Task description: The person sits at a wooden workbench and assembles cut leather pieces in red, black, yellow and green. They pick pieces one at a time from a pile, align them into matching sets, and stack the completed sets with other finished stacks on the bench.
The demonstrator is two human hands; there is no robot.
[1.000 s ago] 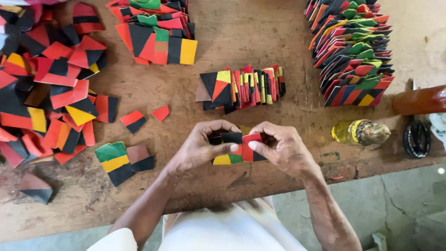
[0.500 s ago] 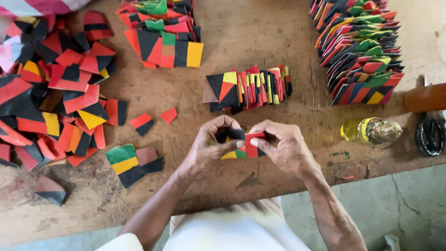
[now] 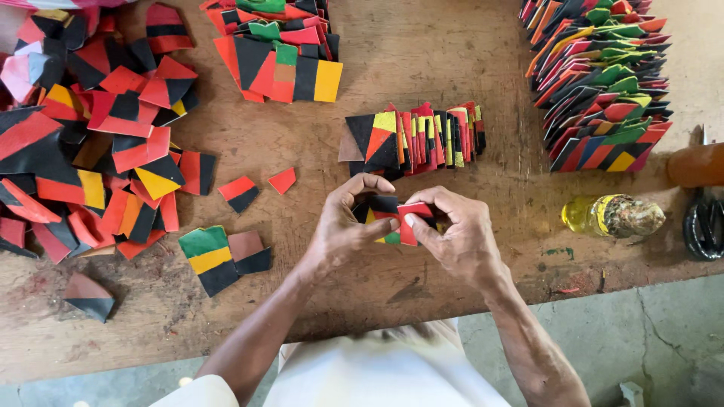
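1. A small folded piece (image 3: pixel 392 218) of black, red, yellow and green patches sits between both hands, just above the wooden table (image 3: pixel 422 60), near the middle of its front edge.
2. The left hand (image 3: pixel 343 226) has its fingers curled closed around the piece's left side, thumb on top.
3. The right hand (image 3: pixel 460 234) pinches the red right end between thumb and fingertips.
4. Just behind stands a row of finished pieces (image 3: pixel 415 139).
5. Loose patches (image 3: pixel 83 143) crowd the left edge; a tall stack (image 3: pixel 603 83) fills the back right corner.
6. A yellow bottle (image 3: pixel 611 216) lies near the right edge.
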